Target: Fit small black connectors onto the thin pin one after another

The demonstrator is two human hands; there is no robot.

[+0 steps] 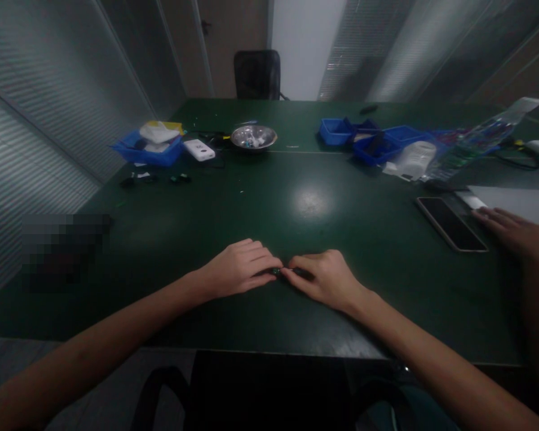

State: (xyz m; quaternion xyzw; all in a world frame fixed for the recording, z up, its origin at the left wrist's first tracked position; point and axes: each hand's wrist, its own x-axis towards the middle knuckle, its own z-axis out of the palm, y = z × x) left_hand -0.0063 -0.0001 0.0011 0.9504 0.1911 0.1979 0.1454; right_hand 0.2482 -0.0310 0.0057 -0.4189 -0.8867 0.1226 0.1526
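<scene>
My left hand (240, 266) and my right hand (323, 276) rest on the dark green table (269, 227) near its front edge, fingertips meeting. Between them sits a small dark part (282, 272), pinched by the fingers of both hands; it is too small and dim to name. Both hands have their fingers curled together.
Another person's hand (507, 230) lies flat at the right beside a phone (451, 223). At the back stand a metal bowl (253, 137), blue bins on the left (150, 149) and right (377, 143), a white device (199, 149), plastic bags (458, 149) and a black chair (257, 73).
</scene>
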